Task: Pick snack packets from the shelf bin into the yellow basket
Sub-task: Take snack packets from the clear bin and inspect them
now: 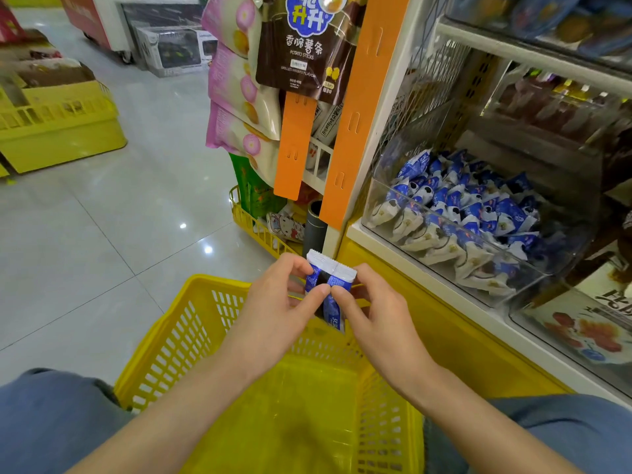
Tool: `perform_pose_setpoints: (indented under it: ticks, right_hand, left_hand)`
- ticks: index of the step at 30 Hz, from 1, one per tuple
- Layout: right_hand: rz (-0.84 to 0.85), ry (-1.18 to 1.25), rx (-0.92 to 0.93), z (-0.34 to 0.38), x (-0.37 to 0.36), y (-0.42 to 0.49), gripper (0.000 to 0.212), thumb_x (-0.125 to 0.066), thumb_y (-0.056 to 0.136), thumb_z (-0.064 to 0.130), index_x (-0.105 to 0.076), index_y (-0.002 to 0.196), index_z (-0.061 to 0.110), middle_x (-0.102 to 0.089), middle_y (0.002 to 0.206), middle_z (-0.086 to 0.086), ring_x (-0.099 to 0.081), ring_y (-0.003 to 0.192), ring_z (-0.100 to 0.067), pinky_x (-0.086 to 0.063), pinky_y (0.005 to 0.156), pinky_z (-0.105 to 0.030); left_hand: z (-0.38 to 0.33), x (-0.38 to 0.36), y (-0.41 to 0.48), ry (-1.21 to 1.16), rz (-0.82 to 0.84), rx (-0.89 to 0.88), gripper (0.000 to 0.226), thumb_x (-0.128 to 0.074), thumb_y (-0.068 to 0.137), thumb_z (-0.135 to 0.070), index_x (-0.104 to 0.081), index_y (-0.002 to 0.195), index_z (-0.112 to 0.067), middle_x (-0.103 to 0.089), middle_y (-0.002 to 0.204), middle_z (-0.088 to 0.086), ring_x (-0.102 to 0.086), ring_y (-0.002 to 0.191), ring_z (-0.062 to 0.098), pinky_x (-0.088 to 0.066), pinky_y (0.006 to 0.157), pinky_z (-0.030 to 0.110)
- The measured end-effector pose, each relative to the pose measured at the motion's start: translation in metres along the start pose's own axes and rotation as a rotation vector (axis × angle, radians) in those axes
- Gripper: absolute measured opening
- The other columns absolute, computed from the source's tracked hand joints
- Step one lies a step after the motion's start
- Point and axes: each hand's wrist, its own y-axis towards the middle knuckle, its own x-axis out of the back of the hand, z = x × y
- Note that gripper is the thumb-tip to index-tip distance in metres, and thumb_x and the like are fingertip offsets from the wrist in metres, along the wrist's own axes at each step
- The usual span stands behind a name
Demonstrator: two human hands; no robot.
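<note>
A blue and white snack packet [329, 272] is held upright over the far rim of the yellow basket [191, 323]. My left hand [278, 304] pinches its left side and my right hand [371, 307] pinches its right side, thumbs meeting at the front. The basket sits between my knees and its visible floor is bare. To the right, a clear shelf bin [386, 213] holds several more blue and white packets [468, 213].
The shelf unit with an orange upright [355, 131] stands at the right, hung with brown and pink snack bags [301, 49]. A small yellow rack [253, 227] sits at its foot. Another yellow crate [61, 131] stands on the tiled floor at the far left.
</note>
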Motion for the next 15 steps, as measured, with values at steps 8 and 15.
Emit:
perform_pose_setpoints:
  ticks: [8,15]
  right_hand:
    - [0.015,-0.05,0.094,-0.0005,-0.0002,-0.0053,0.02,-0.051,0.091,0.035,-0.055,0.101,0.019,-0.054,0.096,0.006,-0.056,0.088,-0.008,-0.05,0.072,-0.031]
    - [-0.007,-0.059,0.094,-0.0023,-0.0083,-0.0038,0.008,-0.055,0.092,0.029,-0.052,0.093,0.022,-0.054,0.093,0.008,-0.053,0.087,0.002,-0.045,0.063,-0.011]
  left_hand:
    - [-0.0012,-0.0002,-0.0012,0.037,0.033,-0.072,0.02,-0.06,0.087,-0.012,-0.05,0.087,-0.029,-0.062,0.088,-0.017,-0.062,0.08,-0.006,-0.046,0.062,0.006]
    - [0.0071,-0.0003,-0.0014,0.305,-0.035,-0.16,0.005,-0.048,0.093,-0.013,-0.052,0.091,-0.016,-0.064,0.075,0.002,-0.058,0.064,0.016,-0.043,0.057,0.032]
